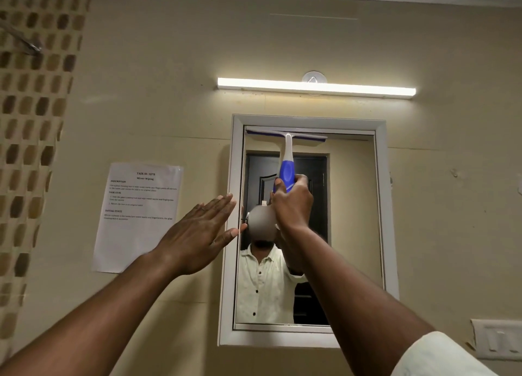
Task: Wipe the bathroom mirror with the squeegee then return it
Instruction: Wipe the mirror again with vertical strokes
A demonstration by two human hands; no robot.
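Note:
A white-framed bathroom mirror [350, 206] hangs on the beige wall ahead. My right hand [292, 203] grips the blue and white handle of the squeegee [287, 160]. Its blade lies flat against the glass along the mirror's top edge, on the left side. My left hand [202, 231] is flat with fingers spread, held at the mirror's left frame, fingertips touching or nearly touching it. The mirror reflects a person in a white shirt and a dark door behind.
A lit tube light [316, 87] runs above the mirror. A printed task sheet [135, 217] is taped to the wall left of the mirror. Brown mosaic tiles [31, 149] cover the far left wall. A switch plate [500, 341] sits at lower right.

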